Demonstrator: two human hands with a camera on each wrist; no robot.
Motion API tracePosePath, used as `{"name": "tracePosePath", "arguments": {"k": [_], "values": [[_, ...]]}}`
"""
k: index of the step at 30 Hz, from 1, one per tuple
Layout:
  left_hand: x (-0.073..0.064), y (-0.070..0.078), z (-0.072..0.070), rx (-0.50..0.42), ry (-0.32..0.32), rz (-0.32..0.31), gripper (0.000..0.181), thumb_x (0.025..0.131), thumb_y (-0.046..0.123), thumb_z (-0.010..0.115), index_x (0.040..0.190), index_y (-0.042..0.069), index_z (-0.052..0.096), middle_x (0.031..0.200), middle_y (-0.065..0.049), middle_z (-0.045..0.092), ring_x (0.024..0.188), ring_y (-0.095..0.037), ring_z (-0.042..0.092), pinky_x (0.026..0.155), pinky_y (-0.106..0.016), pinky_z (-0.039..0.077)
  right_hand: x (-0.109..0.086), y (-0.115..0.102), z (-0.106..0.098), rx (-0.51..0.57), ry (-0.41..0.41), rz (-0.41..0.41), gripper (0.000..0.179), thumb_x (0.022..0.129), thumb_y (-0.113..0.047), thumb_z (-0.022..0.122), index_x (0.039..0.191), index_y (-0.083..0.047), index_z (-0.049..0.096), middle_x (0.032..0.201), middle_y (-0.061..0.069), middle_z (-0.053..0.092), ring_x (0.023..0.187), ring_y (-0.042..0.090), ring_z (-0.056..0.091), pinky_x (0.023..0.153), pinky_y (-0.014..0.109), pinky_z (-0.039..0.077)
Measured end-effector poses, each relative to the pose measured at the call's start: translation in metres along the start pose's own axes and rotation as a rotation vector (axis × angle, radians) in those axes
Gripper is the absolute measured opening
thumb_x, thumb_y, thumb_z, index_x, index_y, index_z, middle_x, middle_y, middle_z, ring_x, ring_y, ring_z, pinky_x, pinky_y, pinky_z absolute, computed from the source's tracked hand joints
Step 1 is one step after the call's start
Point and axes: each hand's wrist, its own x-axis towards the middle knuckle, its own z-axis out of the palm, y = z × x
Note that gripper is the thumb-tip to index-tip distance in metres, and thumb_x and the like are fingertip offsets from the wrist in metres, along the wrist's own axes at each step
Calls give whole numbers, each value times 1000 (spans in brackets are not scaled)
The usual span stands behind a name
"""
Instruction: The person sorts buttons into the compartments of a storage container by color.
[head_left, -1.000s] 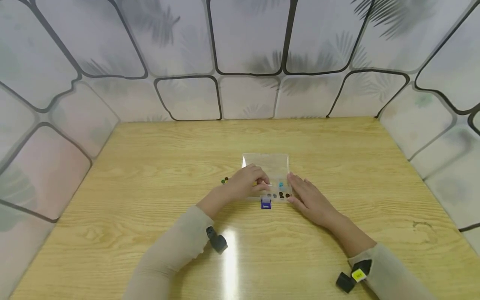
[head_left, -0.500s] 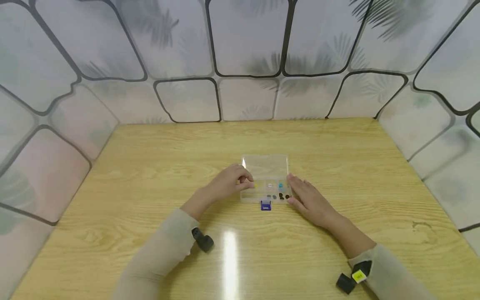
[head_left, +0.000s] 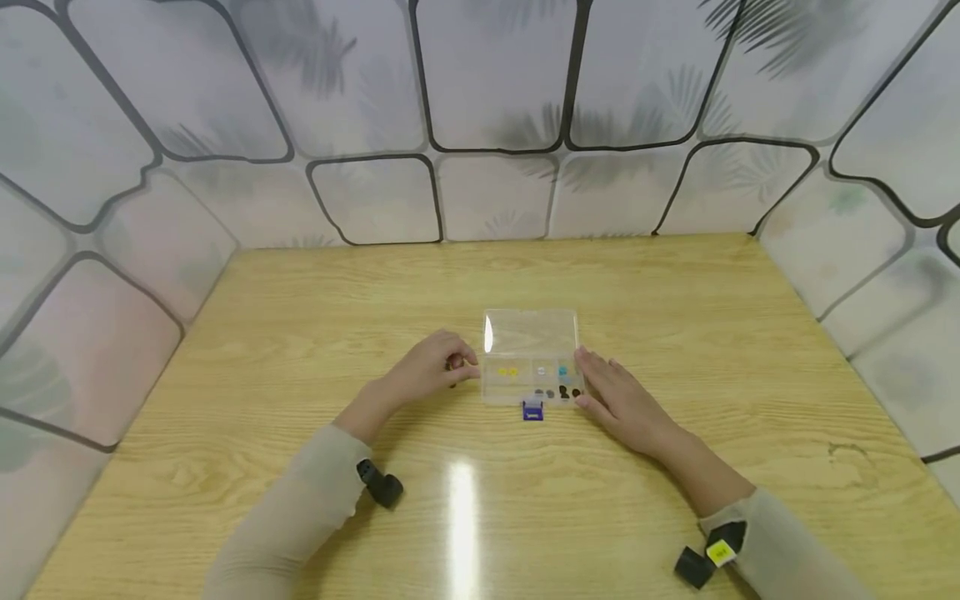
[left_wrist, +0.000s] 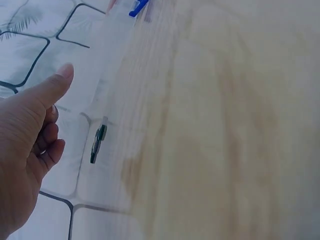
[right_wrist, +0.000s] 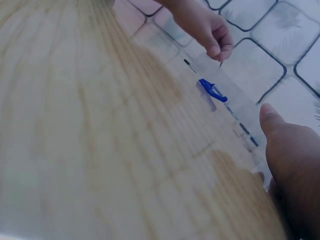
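Note:
A clear plastic compartment box (head_left: 495,392) stands on the table with its lid (head_left: 531,332) tipped back and a blue latch (head_left: 532,411) at the front. Inside lie yellow round pieces (head_left: 508,372) at left, a white one (head_left: 542,371), a light blue one (head_left: 562,371), and several dark ones (head_left: 565,392). My left hand (head_left: 423,365) hovers just left of the box, thumb and fingers apart, holding nothing. Dark green disc-like pieces (left_wrist: 98,142) sit by that hand, mostly hidden by it in the head view. My right hand (head_left: 622,404) rests straight-fingered against the box's right side.
The wooden table (head_left: 360,300) spreads around the box, with a bright light reflection (head_left: 461,525) in front. A patterned wall covering (head_left: 495,196) borders the back and sides. Small black cameras (head_left: 381,485) are strapped on both sleeves.
My left hand has moved left, from over the box to beside it, uncovering two yellow pieces in the left compartment. My right hand stays at the box's side.

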Motion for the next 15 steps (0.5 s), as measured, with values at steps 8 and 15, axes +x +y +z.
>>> {"name": "tracePosePath", "arguments": {"k": [8,15], "values": [[-15,-8,-7,-47,-34,-93,13,85,23,71,90,12,65,77,3,48,80,-15,42,70,-30,37,0,0,2,-8,10,-19,63,101,-32,43,150,-4,16,155,16,20,141,35,22,114,49,12],[-20,-21,-9,-142,-83,-163,14,84,23,73,89,11,67,78,3,53,77,-14,44,70,-28,39,0,-1,0,-15,10,-16,63,101,-32,44,150,-3,16,155,16,20,141,35,22,113,51,14]]}}
